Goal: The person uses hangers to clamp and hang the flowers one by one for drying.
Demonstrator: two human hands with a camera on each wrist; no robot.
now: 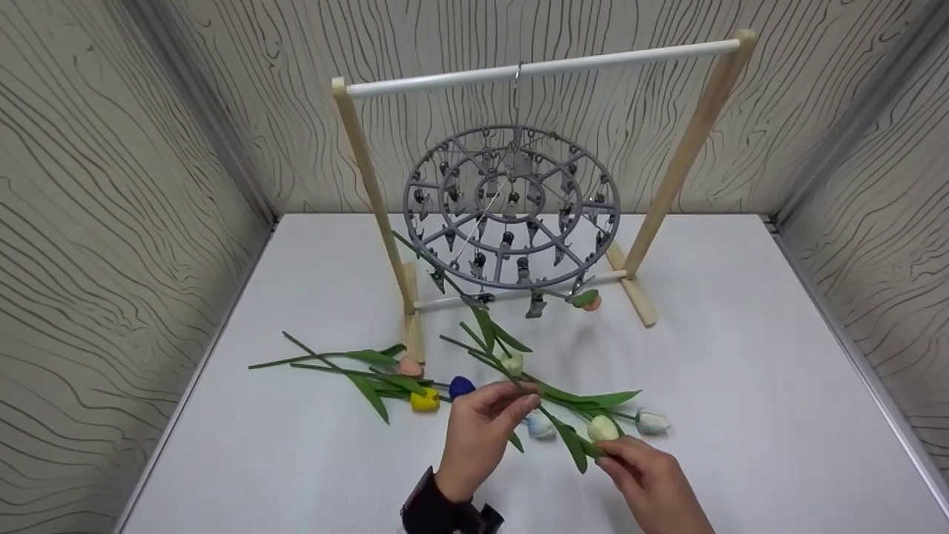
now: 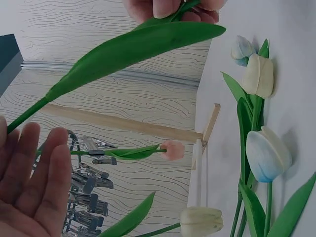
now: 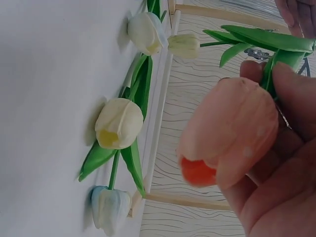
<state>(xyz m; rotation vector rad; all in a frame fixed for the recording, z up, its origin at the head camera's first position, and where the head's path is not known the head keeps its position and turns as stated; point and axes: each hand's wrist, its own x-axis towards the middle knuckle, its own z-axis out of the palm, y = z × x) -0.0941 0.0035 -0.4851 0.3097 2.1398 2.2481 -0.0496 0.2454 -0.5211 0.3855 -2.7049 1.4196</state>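
Observation:
My left hand (image 1: 482, 430) pinches the green stem of an artificial pink tulip between thumb and forefinger. My right hand (image 1: 656, 475) grips the same flower just behind its bloom. In the head view the right hand hides that bloom; the right wrist view shows the pink tulip (image 3: 229, 133) close up, its orange-red opening turned down. Under my hands lie a cream tulip (image 1: 603, 429) and pale blue-and-white tulips (image 1: 541, 426). Beyond them stands a round grey clip hanger (image 1: 511, 282). Another pink tulip (image 2: 173, 150) and a cream tulip (image 2: 201, 221) hang from its clips.
A wooden stand (image 1: 689, 148) with a white rod (image 1: 593, 61) carries the hanger by a hook. On the white table's left lie a yellow tulip (image 1: 425, 400), a dark blue tulip (image 1: 461, 386) and a peach tulip (image 1: 410, 368). Wood-patterned walls (image 1: 148, 222) enclose the table.

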